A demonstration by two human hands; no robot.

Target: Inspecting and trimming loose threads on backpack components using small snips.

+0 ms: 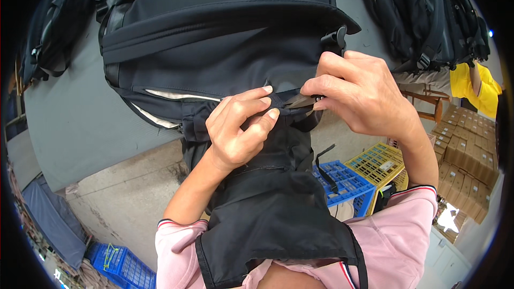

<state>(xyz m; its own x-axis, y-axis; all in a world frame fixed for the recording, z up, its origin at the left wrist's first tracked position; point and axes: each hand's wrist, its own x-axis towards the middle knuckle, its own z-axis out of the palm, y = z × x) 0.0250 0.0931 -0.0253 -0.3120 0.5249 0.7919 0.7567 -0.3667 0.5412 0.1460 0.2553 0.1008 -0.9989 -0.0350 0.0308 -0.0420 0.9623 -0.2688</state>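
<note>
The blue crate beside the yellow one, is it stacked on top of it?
No, the blue crate sits beside the yellow crate on the floor.

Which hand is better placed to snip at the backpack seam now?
Right. The right hand holds the small snips with the blades at the backpack seam; the left hand only pinches the fabric beside them.

Black backpack lies on the grey table, its lower part hanging over the near edge toward the person's pink shirt. Left hand pinches a fabric edge of the backpack with fingertips curled. Right hand grips small snips, blades pointing left, tips just beside the left fingertips. Black buckle sits right above the right hand. More black bags piled far right, another far left. Blue crate and yellow crate on the floor to the right, cardboard boxes beyond.
</note>
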